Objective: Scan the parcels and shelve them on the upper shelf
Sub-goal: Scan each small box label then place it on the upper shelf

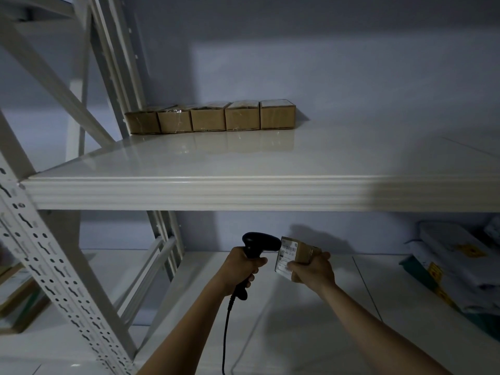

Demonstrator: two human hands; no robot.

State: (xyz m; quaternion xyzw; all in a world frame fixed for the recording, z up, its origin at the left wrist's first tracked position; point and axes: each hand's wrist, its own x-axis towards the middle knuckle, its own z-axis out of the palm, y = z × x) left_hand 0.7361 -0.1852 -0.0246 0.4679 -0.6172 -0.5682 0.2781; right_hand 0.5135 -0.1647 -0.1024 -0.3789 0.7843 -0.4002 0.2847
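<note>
My left hand grips the handle of a black corded barcode scanner. The scanner's head points right at the white label of a small cardboard parcel. My right hand holds that parcel from below and behind, below the upper shelf's front edge. On the white upper shelf, several similar cardboard parcels stand side by side in a row at the back left.
Perforated white uprights and diagonal braces frame the rack on the left. The lower shelf carries a pile of white and green mailer bags at the right. Flat boxes lie outside the rack at far left.
</note>
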